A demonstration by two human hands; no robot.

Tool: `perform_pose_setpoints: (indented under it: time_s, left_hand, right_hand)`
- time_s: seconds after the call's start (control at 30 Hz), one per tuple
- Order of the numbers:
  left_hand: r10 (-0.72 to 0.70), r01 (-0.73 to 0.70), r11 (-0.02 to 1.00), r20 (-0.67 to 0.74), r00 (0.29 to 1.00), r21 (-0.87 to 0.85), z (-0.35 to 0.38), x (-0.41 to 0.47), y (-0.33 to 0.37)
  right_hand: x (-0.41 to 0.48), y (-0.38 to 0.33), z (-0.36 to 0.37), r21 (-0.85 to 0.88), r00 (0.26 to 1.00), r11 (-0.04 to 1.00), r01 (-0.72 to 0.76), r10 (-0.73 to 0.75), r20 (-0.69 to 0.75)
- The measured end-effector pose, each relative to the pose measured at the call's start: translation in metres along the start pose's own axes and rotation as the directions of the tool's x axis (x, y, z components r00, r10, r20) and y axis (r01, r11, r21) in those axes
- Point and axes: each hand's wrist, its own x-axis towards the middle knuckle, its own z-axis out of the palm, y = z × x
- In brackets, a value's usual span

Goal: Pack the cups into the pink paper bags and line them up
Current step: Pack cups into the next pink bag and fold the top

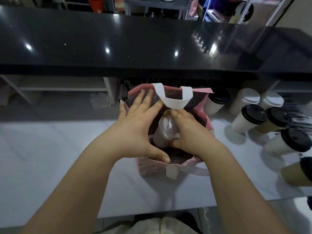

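Observation:
A pink paper bag [152, 169] with white handles stands open in the middle of the white counter. My left hand [136, 122] lies spread over the bag's left rim, fingers straight, thumb on the near edge. My right hand [187, 130] reaches into the bag's mouth and grips a cup with a white lid [163, 132] that sits tilted inside. The lower part of that cup is hidden by the bag.
Several lidded paper cups [248, 120] stand at the right of the white counter [59, 157], some with black lids, some with white. A raised black counter [118, 41] runs across the back. Shelves and stored items lie beyond it.

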Motion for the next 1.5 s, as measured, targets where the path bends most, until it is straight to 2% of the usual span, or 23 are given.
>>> perform_pose_setpoints:
  time_s: [0.37,0.6,0.73,0.93,1.0,1.13,1.23,1.37,1.5]
  left_hand:
    - [-0.038,0.042,0.992,-0.030,0.999,0.123,0.005,0.003,0.000]
    - [-0.039,0.038,0.988,0.002,0.999,0.147,0.003,-0.001,0.000]
    - [-0.032,0.030,0.989,0.010,0.999,0.142,0.001,-0.005,-0.002]
    - [-0.046,0.035,0.981,0.054,0.998,0.192,0.000,-0.009,-0.002]
    - [-0.051,0.037,0.978,0.064,0.997,0.205,0.001,-0.012,-0.002]
    - [-0.069,0.056,0.981,0.062,0.996,0.187,0.005,-0.016,-0.002]
    - [-0.078,0.069,0.984,0.049,0.996,0.165,0.006,-0.015,-0.004]
    - [-0.070,0.067,0.986,0.015,0.997,0.152,0.007,-0.015,-0.007]
    - [-0.065,0.068,0.987,-0.024,0.998,0.146,0.010,-0.013,-0.006]
  right_hand:
    - [-0.003,-0.005,0.017,-0.193,0.980,0.980,0.039,0.000,0.199]
    - [0.004,-0.015,0.032,-0.304,0.992,0.951,0.057,-0.020,0.124]
    - [0.012,-0.016,0.032,-0.369,0.975,0.928,0.047,0.039,0.220]
    - [0.019,-0.022,0.027,-0.319,0.896,0.931,0.179,-0.020,0.444]
    - [0.022,-0.026,0.028,-0.312,0.900,0.937,0.160,-0.009,0.435]
    - [0.027,-0.030,0.036,-0.416,0.951,0.908,0.056,0.078,0.298]
    - [0.027,-0.033,0.042,-0.444,0.960,0.896,0.023,0.105,0.260]
    - [0.029,-0.033,0.047,-0.475,0.969,0.879,0.035,0.086,0.231]
    - [0.028,-0.019,0.051,-0.481,0.958,0.858,0.178,-0.038,0.286]
